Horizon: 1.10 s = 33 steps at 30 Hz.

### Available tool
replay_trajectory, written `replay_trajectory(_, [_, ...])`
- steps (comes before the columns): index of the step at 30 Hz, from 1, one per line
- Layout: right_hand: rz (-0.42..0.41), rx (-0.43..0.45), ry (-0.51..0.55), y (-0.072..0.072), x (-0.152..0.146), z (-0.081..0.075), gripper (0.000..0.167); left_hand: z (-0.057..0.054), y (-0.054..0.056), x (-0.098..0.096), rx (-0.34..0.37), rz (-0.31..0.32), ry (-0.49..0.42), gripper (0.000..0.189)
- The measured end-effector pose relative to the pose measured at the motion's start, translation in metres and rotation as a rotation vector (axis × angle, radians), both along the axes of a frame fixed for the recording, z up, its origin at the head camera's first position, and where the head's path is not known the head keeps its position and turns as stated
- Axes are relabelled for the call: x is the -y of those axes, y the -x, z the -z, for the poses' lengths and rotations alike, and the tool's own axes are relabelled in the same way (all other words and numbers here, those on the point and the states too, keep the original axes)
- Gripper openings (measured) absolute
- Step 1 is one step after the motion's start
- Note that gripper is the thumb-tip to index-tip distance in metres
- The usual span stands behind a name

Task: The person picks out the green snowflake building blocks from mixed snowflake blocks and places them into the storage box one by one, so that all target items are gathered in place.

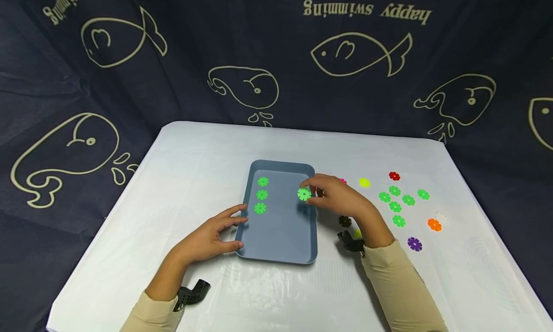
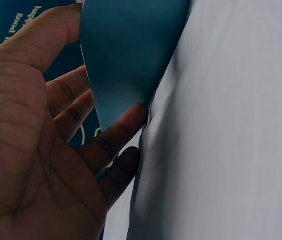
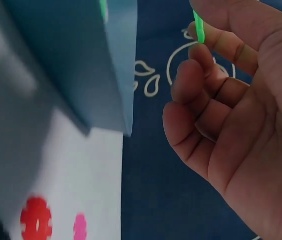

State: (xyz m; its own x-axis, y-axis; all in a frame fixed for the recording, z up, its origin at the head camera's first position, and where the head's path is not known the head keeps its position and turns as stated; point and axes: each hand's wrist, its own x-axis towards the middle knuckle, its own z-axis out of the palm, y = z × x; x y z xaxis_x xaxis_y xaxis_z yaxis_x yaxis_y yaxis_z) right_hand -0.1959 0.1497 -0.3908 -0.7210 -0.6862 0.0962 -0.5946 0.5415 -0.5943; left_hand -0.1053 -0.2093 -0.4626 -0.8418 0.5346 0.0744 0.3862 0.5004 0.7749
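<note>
A blue-grey tray (image 1: pixel 278 236) lies on the white table, with three green notched discs (image 1: pixel 261 195) in a column along its left side. Above the tray's right edge, my right hand (image 1: pixel 336 195) pinches another green notched disc (image 1: pixel 304 194) between thumb and fingertips. In the right wrist view that pinched disc (image 3: pixel 198 27) shows edge-on, and the other fingers curl loosely beneath it. My left hand (image 1: pixel 211 237) rests at the tray's left side, fingers spread against the wall. The left wrist view shows these fingertips touching the outside of the tray (image 2: pixel 126 55).
Several green discs (image 1: pixel 395 207) are scattered right of the tray. Around them lie a red disc (image 1: pixel 394 176), a yellow disc (image 1: pixel 365 182), an orange disc (image 1: pixel 434 225), a white disc (image 1: pixel 441 218), a purple disc (image 1: pixel 414 244) and a black disc (image 1: pixel 344 221). A dark fish-print cloth (image 1: pixel 294 106) hangs behind.
</note>
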Motion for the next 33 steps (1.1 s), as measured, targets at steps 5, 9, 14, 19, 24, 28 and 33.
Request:
replay_trajectory(5, [-0.036,-0.012,-0.009,0.002,0.015,-0.001,0.031,-0.001,0.000,0.000,-0.003,0.006,-0.004,0.060])
replay_trajectory(9, [-0.054,-0.005,-0.017,0.004,0.028,-0.003,0.032,0.000,0.001,0.000,0.002,0.004,-0.003,0.061])
replay_trajectory(14, [-0.081,0.012,-0.008,0.005,0.043,-0.001,0.031,0.001,0.001,0.001,0.001,0.002,-0.003,0.060])
replay_trajectory(19, [-0.132,-0.003,0.010,0.007,0.058,0.004,0.030,0.001,0.001,0.001,0.009,0.007,-0.008,0.061])
replay_trajectory(24, [-0.157,0.019,0.011,0.008,0.069,0.009,0.034,0.001,0.001,0.001,0.016,0.008,-0.007,0.061])
replay_trajectory(28, [-0.166,0.032,-0.001,0.009,0.075,0.010,0.034,0.000,0.001,0.001,0.011,0.009,-0.003,0.061])
replay_trajectory(33, [-0.181,0.047,-0.012,0.009,0.083,0.015,0.031,0.000,0.001,0.001,0.007,0.009,-0.003,0.060])
